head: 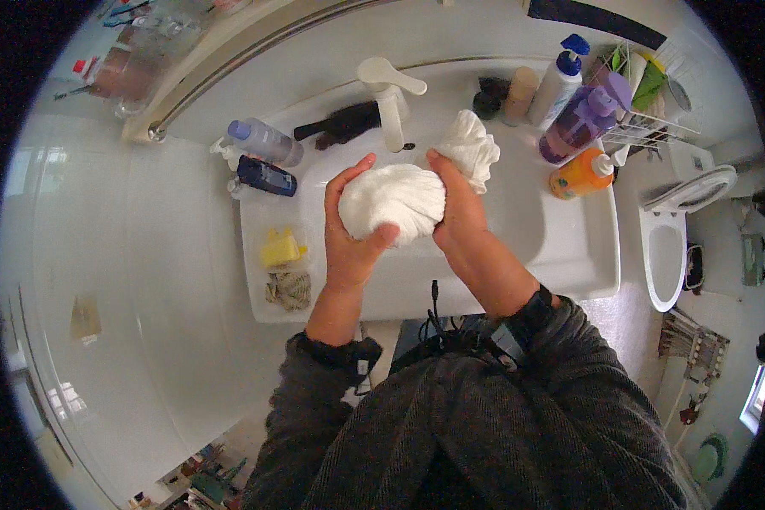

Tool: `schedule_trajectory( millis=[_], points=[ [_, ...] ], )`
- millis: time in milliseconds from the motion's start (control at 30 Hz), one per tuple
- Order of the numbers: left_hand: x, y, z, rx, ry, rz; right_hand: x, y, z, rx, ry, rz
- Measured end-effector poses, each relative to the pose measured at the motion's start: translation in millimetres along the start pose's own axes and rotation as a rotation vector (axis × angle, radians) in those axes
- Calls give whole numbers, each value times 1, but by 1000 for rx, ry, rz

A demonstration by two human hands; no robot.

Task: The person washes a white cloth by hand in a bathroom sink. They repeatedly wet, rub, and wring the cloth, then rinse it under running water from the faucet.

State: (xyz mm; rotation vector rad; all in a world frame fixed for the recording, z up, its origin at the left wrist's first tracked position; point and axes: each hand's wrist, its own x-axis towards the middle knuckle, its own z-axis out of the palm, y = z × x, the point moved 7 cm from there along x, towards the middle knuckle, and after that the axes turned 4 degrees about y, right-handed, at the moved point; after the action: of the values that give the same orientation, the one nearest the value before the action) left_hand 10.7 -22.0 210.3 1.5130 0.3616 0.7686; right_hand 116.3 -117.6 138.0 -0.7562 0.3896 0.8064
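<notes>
A white cloth [392,197], perhaps a towel, is bunched into a rounded wad between my two hands above the white washbasin [382,296]. My left hand [350,239] cups its left side, with the thumb across the near face. Around the narrow gathered part on the right closes my right hand [459,204]; a loose ruffled end of the cloth fans out beyond it. Just past the cloth stands the white faucet [392,108], its lever pointing right. The cloth hides part of the bowl and most of my fingers.
On the left rim are a clear bottle [271,143], a dark blue bottle [268,176], yellow soap [280,248] and a scrubber [289,290]. Behind the faucet lies a black object [344,124]. Purple [574,127] and orange [580,175] pump bottles line the right; a toilet [666,255] stands beyond.
</notes>
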Motion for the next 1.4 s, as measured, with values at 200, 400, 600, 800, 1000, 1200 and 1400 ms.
schedule_trajectory(
  millis=[200,400,600,800,1000,1200,1400],
  points=[
    [-4,23,-27,-217,168,-106,-33,-34,8,-91,-378,-124],
    [-13,18,-35,-573,169,-185,-51,-73,27,-537,-653,-344],
    [-4,9,-46,-526,345,-258,-27,-45,-9,-414,-364,-66],
    [22,39,-46,-488,303,-156,-20,-29,-56,-711,-262,30],
    [29,63,-24,-411,188,-79,-36,-1,-67,-855,-375,367],
    [19,98,18,-365,-32,19,-72,32,-42,-552,-601,791],
    [-4,95,47,-455,-143,-60,-91,5,31,344,-852,569]
  ],
)
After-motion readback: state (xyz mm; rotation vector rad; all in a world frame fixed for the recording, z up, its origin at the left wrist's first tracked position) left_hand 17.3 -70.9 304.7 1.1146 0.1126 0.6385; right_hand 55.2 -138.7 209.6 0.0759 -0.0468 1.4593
